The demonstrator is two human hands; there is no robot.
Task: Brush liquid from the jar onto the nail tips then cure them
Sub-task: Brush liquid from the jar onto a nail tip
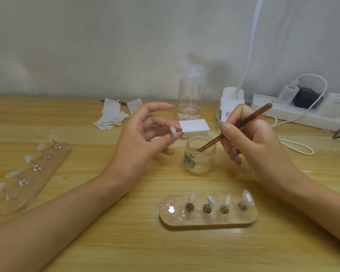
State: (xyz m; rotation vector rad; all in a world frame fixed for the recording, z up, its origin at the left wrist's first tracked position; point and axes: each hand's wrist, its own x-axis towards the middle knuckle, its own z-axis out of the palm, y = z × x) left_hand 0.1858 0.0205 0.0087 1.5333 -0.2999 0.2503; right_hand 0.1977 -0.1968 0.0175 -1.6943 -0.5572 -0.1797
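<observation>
Pale and translucent, the nail tip (173, 130) sits pinched at the fingertips of your left hand (141, 138), just left of the glass jar (199, 161). Your right hand (253, 142) grips the brown brush (253, 115), its bristles dipped inside the jar.

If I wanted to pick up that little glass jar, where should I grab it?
Hold the jar around its round side wall, below the rim, coming from the left or near side. It stands upright with its top open, and the brush in the right hand leans into it from the right, so a grip from above or the right would probably bump the brush.
</observation>
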